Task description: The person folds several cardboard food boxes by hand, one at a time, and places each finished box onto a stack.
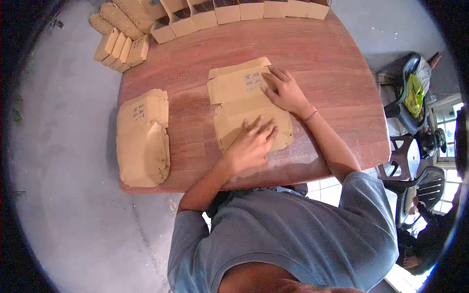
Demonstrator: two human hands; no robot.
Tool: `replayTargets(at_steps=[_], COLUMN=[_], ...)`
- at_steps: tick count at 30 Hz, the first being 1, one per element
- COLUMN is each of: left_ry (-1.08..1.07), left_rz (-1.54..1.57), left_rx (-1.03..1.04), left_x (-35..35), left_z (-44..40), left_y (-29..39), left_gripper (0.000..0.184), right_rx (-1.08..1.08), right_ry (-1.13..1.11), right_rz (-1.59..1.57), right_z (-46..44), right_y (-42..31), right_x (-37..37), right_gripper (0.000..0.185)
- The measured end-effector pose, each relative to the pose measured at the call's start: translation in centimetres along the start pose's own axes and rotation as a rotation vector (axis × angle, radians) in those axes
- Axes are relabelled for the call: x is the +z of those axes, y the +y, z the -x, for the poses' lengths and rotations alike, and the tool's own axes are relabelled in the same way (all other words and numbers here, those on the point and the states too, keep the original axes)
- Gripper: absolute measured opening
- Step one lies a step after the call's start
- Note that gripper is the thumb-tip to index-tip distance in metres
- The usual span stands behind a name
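Note:
A flat, unfolded cardboard box [234,117] with blue print lies on the reddish wooden table [337,63] in front of me. My left hand [251,145] rests on its near half, fingers spread. On the right edge of its far half, beside the print, lies my right hand [286,92], its fingers apart; a woven bracelet circles that wrist. Neither hand grips anything. A stack of flat cardboard pieces [141,141], also printed, sits at the table's left edge.
Open cardboard boxes [202,17] line the far edge. Closed boxes [117,49] stand at the far left corner. At the right are a chair with bags [415,95], a plastic stool [405,156] and a seated person [432,239].

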State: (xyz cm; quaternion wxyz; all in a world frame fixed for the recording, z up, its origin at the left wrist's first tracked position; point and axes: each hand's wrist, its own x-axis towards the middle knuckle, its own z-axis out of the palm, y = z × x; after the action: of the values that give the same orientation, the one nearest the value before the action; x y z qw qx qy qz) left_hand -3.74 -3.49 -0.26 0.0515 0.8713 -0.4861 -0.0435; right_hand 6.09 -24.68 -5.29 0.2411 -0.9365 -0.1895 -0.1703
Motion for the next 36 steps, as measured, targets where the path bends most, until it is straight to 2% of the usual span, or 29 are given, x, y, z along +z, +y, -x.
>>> replayTargets(at_steps=[1,3,7,9,18,22,25,27,30,33,36], left_ry=[-0.003,0.119,0.16,0.258,0.418,0.431,0.358,0.218,0.211,0.127,0.136], left_rz=[0.004,0.128,0.202,0.223,0.139,0.187,0.362,0.457,0.532,0.488,0.524], left_rx=[0.004,0.072,0.12,0.146,0.228,0.242,0.147,-0.005,-0.026,-0.057,-0.032], left_x=[0.2,0.2,-0.4,-0.5,-0.6,-1.7,-2.3,-2.8,-2.9,-2.2,-1.7], left_z=[0.1,0.1,0.6,0.6,0.8,1.2,1.2,1.3,0.9,0.6,0.5], left_y=[0.0,-0.5,-1.0,-1.1,-1.5,-2.2,-2.5,-2.6,-2.4,-2.3,-2.3], left_gripper=[0.07,0.057,0.051,0.047,0.037,0.034,0.039,0.047,0.056,0.056,0.059], right_rx=[-0.016,-0.021,-0.03,-0.018,-0.023,-0.001,-0.006,-0.009,-0.011,-0.024,-0.017], right_ry=[0.01,0.023,0.042,0.036,0.035,0.034,0.042,0.049,0.056,0.046,0.04], right_rz=[-0.001,0.005,-0.021,-0.024,-0.032,-0.064,-0.052,-0.032,-0.053,-0.039,-0.035], right_z=[0.0,0.0,0.0,0.0,-0.2,-0.3,-0.2,-0.1,0.1,0.2,0.2], right_y=[0.2,0.6,0.6,0.5,0.6,0.5,0.6,0.5,0.4,0.5,0.5], right_x=[0.2,0.4,0.4,0.3,0.1,-0.1,0.0,0.1,0.0,0.1,0.2], right_gripper=[0.046,0.046,0.046,0.046,0.045,0.046,0.046,0.046,0.046,0.047,0.047])
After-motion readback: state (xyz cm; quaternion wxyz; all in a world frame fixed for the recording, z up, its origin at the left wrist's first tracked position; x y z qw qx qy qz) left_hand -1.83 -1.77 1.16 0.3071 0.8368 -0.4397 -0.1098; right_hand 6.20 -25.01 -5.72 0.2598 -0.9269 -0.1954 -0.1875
